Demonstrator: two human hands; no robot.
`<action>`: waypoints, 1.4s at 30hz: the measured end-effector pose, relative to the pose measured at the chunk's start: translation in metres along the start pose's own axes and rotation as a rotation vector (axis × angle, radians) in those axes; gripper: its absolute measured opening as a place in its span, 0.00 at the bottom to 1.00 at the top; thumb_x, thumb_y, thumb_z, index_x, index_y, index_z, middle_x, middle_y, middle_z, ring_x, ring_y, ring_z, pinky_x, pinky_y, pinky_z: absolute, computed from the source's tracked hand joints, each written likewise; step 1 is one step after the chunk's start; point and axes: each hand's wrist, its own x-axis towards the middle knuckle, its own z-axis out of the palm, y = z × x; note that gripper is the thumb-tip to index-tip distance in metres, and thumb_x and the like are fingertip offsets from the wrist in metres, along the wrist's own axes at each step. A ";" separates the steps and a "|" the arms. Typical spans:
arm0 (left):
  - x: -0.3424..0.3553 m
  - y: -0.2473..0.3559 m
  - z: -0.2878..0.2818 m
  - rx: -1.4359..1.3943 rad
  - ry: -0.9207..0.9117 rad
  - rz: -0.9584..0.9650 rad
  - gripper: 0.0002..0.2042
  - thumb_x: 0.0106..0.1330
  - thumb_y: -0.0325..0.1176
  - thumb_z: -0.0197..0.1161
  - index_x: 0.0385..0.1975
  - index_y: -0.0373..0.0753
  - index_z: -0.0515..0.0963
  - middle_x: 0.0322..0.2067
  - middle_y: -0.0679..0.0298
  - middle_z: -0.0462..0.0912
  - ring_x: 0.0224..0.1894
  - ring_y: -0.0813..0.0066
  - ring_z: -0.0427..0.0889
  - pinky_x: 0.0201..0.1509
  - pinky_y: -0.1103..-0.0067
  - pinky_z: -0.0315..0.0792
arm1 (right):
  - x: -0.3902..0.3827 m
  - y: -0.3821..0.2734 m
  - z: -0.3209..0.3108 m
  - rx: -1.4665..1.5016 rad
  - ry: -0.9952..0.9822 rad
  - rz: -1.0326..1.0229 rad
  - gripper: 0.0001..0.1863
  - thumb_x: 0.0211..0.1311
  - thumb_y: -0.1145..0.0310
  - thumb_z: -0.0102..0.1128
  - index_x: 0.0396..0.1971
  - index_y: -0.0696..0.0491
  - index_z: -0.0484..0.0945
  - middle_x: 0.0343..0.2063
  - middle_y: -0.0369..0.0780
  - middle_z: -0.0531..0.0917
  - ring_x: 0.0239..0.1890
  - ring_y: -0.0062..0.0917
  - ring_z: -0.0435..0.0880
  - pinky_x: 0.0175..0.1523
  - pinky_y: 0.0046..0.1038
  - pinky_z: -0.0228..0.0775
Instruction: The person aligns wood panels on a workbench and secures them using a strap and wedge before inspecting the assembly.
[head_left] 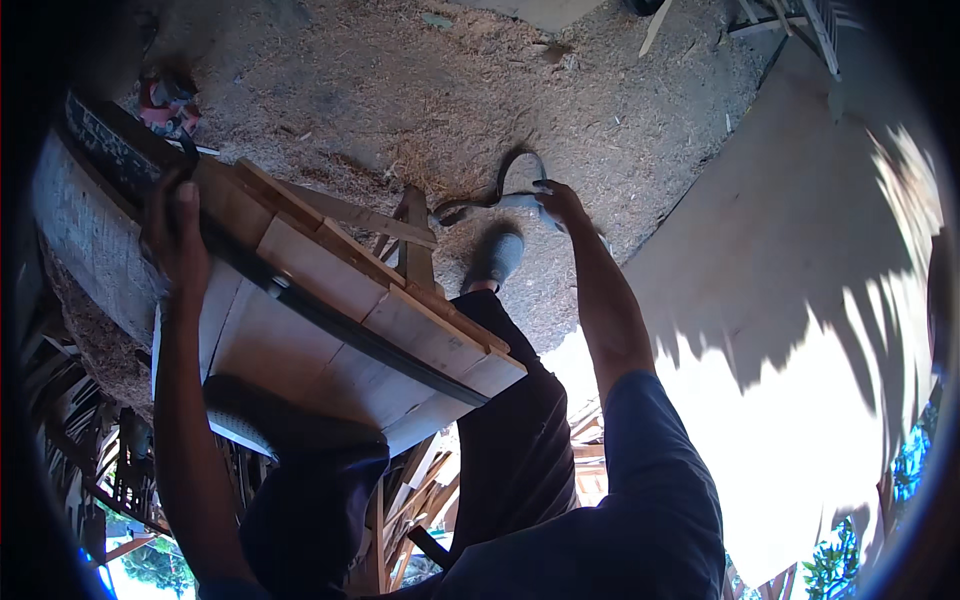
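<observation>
A long, thin black strip (330, 315) runs slantwise over the top of a wooden bench (300, 255) built of pale boards. At its far left end my left hand (178, 235) is closed around it, thumb up, and a short black end curls above my fingers. My right arm reaches out over the ground to the right. In its closed right hand (562, 203) is a dark flexible strip (502, 188), which bends into a loop and trails left along the ground. Whether the two strips are one piece I cannot tell.
One of my feet (497, 255) stands on the sawdust-covered ground; my other leg rests on the bench. A red power tool (168, 105) lies beyond the bench at far left. A large pale sheet (760, 260) spreads at right, partly sunlit. Scrap wood (410, 490) is piled below the bench.
</observation>
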 end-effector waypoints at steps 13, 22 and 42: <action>-0.005 0.026 0.000 -0.026 0.253 0.024 0.23 0.76 0.53 0.46 0.46 0.36 0.74 0.26 0.71 0.68 0.29 0.84 0.63 0.33 0.81 0.59 | 0.069 0.106 0.117 -0.324 0.069 0.011 0.27 0.52 0.49 0.67 0.45 0.54 0.83 0.43 0.51 0.85 0.48 0.47 0.83 0.52 0.44 0.74; -0.009 0.024 -0.014 0.044 0.412 0.266 0.13 0.67 0.37 0.60 0.44 0.35 0.70 0.42 0.51 0.72 0.46 0.50 0.74 0.50 0.64 0.70 | -0.142 -0.262 -0.030 0.608 0.038 -0.629 0.28 0.69 0.50 0.56 0.51 0.63 0.77 0.41 0.45 0.81 0.37 0.28 0.82 0.44 0.28 0.74; -0.149 0.019 -0.107 0.411 -0.097 -0.352 0.49 0.55 0.60 0.68 0.73 0.49 0.50 0.74 0.55 0.46 0.76 0.50 0.39 0.73 0.41 0.34 | -0.193 -0.419 -0.014 0.507 -0.324 -0.587 0.27 0.60 0.54 0.68 0.49 0.62 0.78 0.41 0.39 0.83 0.43 0.22 0.77 0.52 0.27 0.67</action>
